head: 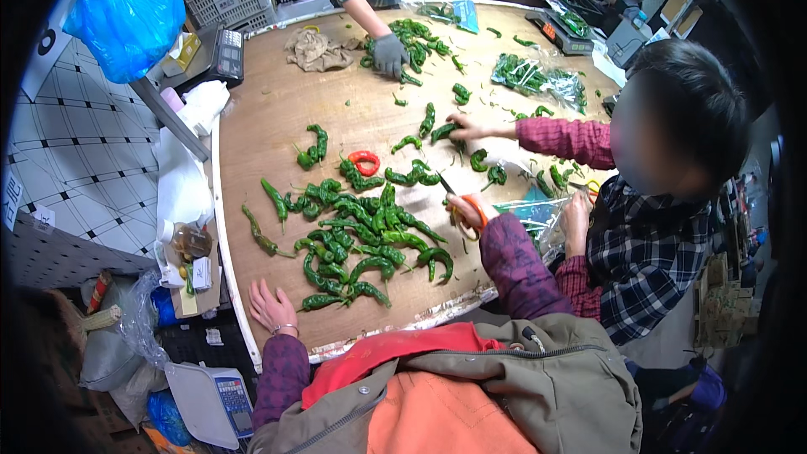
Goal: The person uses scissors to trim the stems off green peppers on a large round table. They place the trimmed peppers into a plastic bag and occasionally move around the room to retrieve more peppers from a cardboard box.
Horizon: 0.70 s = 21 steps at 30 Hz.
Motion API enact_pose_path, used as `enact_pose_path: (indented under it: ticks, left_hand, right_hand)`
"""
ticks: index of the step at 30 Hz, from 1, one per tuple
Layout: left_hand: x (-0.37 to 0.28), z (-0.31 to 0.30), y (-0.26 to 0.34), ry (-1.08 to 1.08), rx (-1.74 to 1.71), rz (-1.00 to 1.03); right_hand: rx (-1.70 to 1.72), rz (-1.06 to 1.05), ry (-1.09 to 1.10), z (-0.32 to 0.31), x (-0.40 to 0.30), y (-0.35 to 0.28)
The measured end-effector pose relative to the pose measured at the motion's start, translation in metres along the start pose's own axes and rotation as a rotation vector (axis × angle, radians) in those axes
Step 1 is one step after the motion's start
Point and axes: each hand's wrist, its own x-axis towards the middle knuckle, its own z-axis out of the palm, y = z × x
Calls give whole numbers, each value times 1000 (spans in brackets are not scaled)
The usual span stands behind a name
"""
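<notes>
My left hand [272, 307] rests flat on the near left part of the wooden table [252, 151], fingers spread, holding nothing. In my right hand [468, 211] is a pair of orange-handled scissors [480, 209], its blades pointing up and left over the table. Between my hands lies a loose heap of long green peppers [353, 227], some curled. One curled red pepper [364, 163] lies at the heap's far side. A single long green pepper [261, 233] lies apart, above my left hand.
At the right, a co-worker's hand [470, 129] reaches over green peppers. Across the table, another person's gloved hand [389, 55] touches a pile beside a crumpled cloth [318, 50]. Bagged peppers [536, 79], digital scales [561, 34] and a blue plastic bag [129, 12] surround the work area.
</notes>
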Motion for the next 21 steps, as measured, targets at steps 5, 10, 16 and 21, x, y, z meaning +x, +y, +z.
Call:
enact_pose_path:
  ticks: [5,10,16,21]
  left_hand:
    - [1,-10,4,-16,-5,-5]
    - [0,-6,1,0,-16,10]
    - [-1,-3,0,-9,-25,0]
    - [0,3,-3,-8,-21,13]
  right_hand:
    - [367,82,-103,15,-10,6]
    - [478,109,-4,21,-6,6]
    - [1010,118,96,17,18,30]
    - [885,95,-17,20,29,28]
